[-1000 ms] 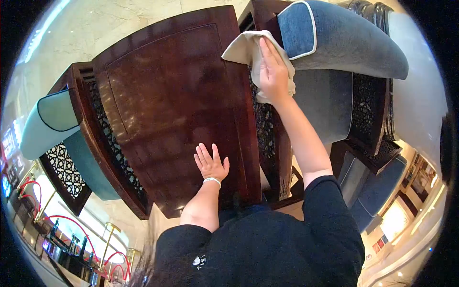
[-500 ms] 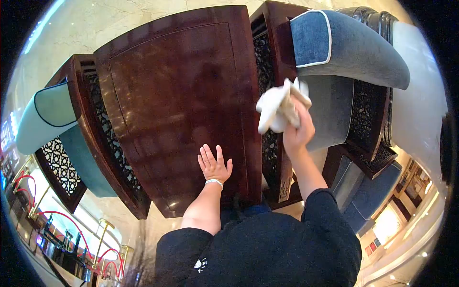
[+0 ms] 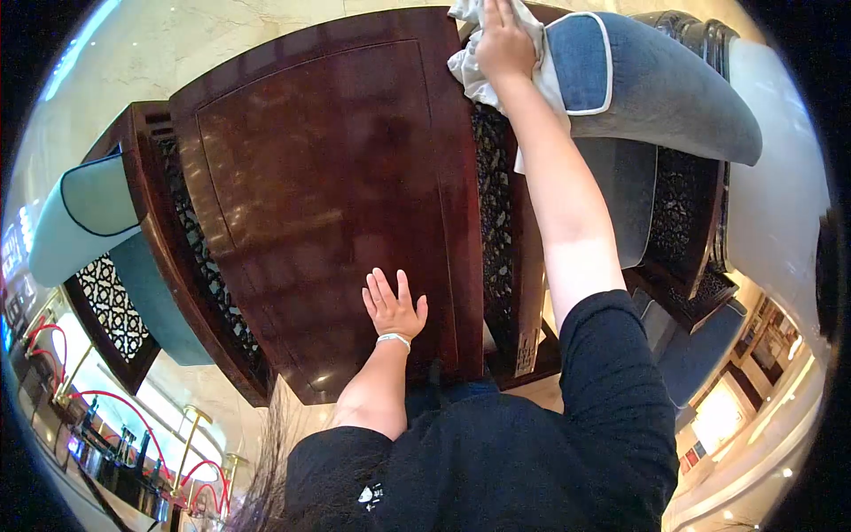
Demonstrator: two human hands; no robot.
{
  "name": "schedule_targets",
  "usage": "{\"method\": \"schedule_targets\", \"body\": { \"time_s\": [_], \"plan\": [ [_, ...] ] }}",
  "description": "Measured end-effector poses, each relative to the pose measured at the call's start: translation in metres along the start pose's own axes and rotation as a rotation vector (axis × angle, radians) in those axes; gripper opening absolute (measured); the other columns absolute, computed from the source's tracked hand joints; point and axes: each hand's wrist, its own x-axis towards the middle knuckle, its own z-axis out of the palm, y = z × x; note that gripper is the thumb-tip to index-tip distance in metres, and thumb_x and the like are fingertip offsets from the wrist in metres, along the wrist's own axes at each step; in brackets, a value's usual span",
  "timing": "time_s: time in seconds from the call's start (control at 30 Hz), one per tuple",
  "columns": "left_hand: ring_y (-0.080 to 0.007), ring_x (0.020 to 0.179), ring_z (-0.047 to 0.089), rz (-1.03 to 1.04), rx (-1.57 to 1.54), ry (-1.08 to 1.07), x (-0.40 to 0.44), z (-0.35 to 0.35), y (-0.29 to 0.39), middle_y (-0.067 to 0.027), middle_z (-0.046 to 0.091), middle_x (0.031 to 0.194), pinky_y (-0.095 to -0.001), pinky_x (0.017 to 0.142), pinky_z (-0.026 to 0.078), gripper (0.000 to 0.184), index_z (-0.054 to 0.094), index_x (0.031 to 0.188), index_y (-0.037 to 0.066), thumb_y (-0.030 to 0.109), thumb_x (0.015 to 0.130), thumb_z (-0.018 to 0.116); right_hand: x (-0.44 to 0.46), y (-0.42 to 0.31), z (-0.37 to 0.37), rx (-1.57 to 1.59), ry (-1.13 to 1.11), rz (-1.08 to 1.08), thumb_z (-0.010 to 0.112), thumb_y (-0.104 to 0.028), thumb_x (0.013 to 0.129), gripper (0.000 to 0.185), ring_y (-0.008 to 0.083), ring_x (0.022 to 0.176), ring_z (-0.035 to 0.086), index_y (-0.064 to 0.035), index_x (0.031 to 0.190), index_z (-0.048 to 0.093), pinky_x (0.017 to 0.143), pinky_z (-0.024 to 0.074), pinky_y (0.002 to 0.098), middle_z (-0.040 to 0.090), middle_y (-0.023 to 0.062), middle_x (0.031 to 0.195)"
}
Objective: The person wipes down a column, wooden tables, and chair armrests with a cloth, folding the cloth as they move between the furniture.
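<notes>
My left hand (image 3: 394, 312) lies palm down on the dark, glossy wooden table (image 3: 324, 160), its fingers spread and a pale band at the wrist. Reaching far forward, my right hand (image 3: 508, 51) presses a white cloth (image 3: 477, 74) onto the top of the right-hand chair's wooden arm, by the table's far right corner. The cloth bunches out on both sides of the hand, and part of it hangs down behind my forearm. The blue-grey chair backrest (image 3: 669, 89) with white piping is right beside the cloth.
A carved wooden side panel (image 3: 494, 222) stands along the table's right edge. On the left is another wooden chair with a light teal backrest (image 3: 99, 195). Red ropes on brass posts (image 3: 188, 434) stand at lower left. A white column (image 3: 771, 168) rises at the right.
My right hand has moved forward with the cloth, from above the chair's side to the far end of its arm, and the cloth has spread out. My left hand stays in place.
</notes>
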Motion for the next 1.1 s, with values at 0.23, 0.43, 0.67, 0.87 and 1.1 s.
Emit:
{"method": "schedule_targets", "body": {
  "time_s": [0.23, 0.43, 0.67, 0.87, 1.1],
  "plan": [
    [-0.0431, 0.122, 0.023, -0.004, -0.001, -0.011, 0.0, -0.002, 0.001, -0.0289, 0.02, 0.133, -0.0537, 0.096, 0.023, 0.063, 0.032, 0.127, 0.008, 0.039, 0.076, 0.049, 0.02, 0.016, 0.02, -0.097, -0.041, 0.044, 0.045, -0.016, 0.074, 0.048, 0.0306, 0.119, 0.036, -0.0066, 0.122, 0.042, 0.1, 0.0274, 0.0344, 0.04, 0.0188, 0.126],
    [-0.0428, 0.122, 0.023, 0.005, 0.012, 0.02, 0.001, -0.002, 0.002, -0.0286, 0.02, 0.133, -0.0533, 0.096, 0.023, 0.062, 0.034, 0.127, 0.008, 0.039, 0.075, 0.049, -0.005, 0.0, -0.013, -0.23, 0.003, -0.092, 0.048, -0.016, 0.071, 0.054, 0.0365, 0.116, 0.037, 0.0049, 0.12, 0.037, 0.1, 0.0266, 0.0381, 0.041, 0.0262, 0.12],
    [-0.0432, 0.125, 0.017, 0.011, -0.008, -0.003, 0.001, -0.002, 0.002, -0.0297, 0.017, 0.134, -0.0534, 0.099, 0.017, 0.065, 0.031, 0.127, 0.004, 0.036, 0.075, 0.051, -0.146, 0.002, -0.057, -0.015, -0.139, -0.111, 0.056, -0.015, 0.067, 0.059, 0.0401, 0.113, 0.039, -0.0074, 0.123, 0.038, 0.093, 0.0348, 0.0433, 0.039, 0.0255, 0.123],
    [-0.0431, 0.125, 0.016, 0.024, 0.006, 0.001, 0.002, -0.003, 0.003, -0.0292, 0.015, 0.134, -0.0532, 0.099, 0.017, 0.066, 0.03, 0.127, 0.003, 0.035, 0.074, 0.052, -0.31, -0.005, -0.137, 0.038, -0.292, -0.005, 0.056, -0.012, 0.065, 0.058, 0.0385, 0.114, 0.038, -0.0089, 0.122, 0.042, 0.095, 0.031, 0.0459, 0.04, 0.0204, 0.125],
    [-0.0428, 0.126, 0.014, 0.013, 0.04, -0.026, 0.003, -0.005, 0.006, -0.0289, 0.014, 0.135, -0.0522, 0.1, 0.016, 0.064, 0.031, 0.127, 0.002, 0.035, 0.075, 0.051, -0.332, 0.001, -0.144, -0.012, -0.32, -0.056, 0.059, -0.014, 0.064, 0.057, 0.0336, 0.114, 0.04, -0.014, 0.12, 0.046, 0.093, 0.0329, 0.0453, 0.04, 0.0144, 0.126]
  ]
}}
